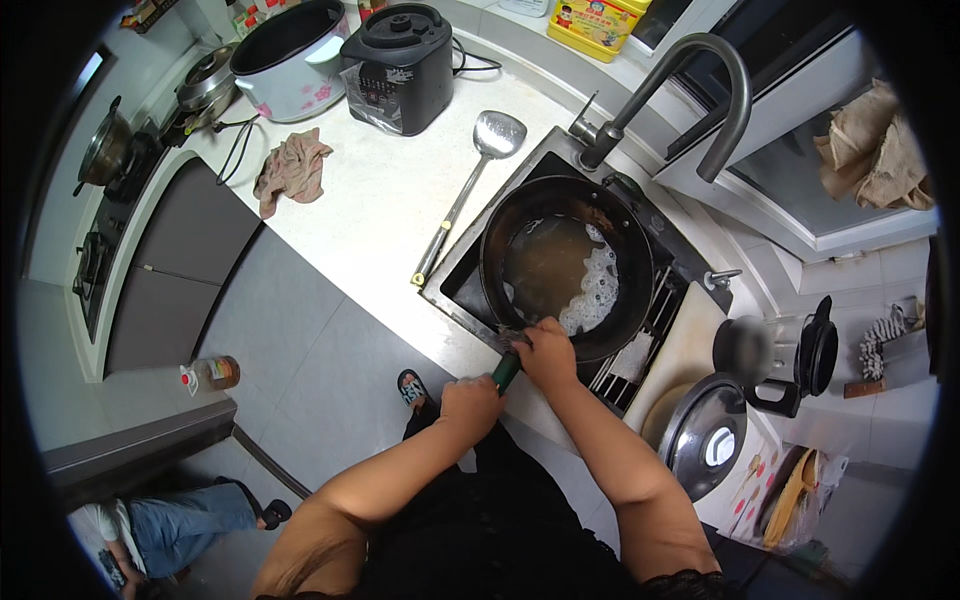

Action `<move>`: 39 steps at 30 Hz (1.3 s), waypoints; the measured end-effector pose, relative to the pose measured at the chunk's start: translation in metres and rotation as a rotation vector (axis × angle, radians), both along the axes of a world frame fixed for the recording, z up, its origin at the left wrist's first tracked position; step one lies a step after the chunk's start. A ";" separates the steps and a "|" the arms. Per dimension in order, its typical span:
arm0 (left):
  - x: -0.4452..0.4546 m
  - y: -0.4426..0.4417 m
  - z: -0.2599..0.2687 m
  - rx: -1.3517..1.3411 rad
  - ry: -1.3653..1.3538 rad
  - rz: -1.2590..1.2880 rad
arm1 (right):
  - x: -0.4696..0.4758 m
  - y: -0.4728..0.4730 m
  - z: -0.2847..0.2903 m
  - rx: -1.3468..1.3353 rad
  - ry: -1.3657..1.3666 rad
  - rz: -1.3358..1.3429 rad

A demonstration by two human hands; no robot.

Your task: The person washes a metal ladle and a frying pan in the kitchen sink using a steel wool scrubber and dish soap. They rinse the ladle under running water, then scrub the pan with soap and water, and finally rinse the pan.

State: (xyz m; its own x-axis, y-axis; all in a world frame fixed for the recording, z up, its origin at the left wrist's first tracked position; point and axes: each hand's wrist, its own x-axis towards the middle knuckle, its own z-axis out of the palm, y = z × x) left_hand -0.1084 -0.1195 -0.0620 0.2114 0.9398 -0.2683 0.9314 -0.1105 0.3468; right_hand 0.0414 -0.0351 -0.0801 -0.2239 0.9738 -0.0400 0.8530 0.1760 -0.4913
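Note:
A dark wok (491, 255) rests over the sink, with brownish water (551, 262) and white suds (596, 289) inside. Its green handle (506, 373) points towards me, and my left hand (471, 409) is closed around the end. My right hand (547, 356) is bent over the handle's base at the wok's rim. Its fingertips press a small greyish, fuzzy scrubber (513, 337) against that joint; the palm side is hidden. To the left of the wok, a metal spatula (465, 184) lies on the white counter (360, 217).
A grey faucet (675, 60) arches behind the wok. Right of the sink are a cutting board (671, 337), a blender jug (787, 352) and a pot lid (709, 439). A cloth (296, 172), a black appliance (401, 75) and a rice-cooker body (296, 82) stand left. Another person (187, 517) is lower left.

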 end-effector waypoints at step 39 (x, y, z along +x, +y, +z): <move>-0.008 0.009 -0.008 -0.223 -0.144 0.122 | 0.000 0.003 0.014 -0.179 -0.108 -0.061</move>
State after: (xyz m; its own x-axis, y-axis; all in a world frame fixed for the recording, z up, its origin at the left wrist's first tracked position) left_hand -0.1169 -0.1104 -0.0698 0.1510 0.8819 -0.4466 0.8725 0.0935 0.4795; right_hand 0.0411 -0.0318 -0.0657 -0.1500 0.9607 -0.2336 0.9087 0.0408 -0.4155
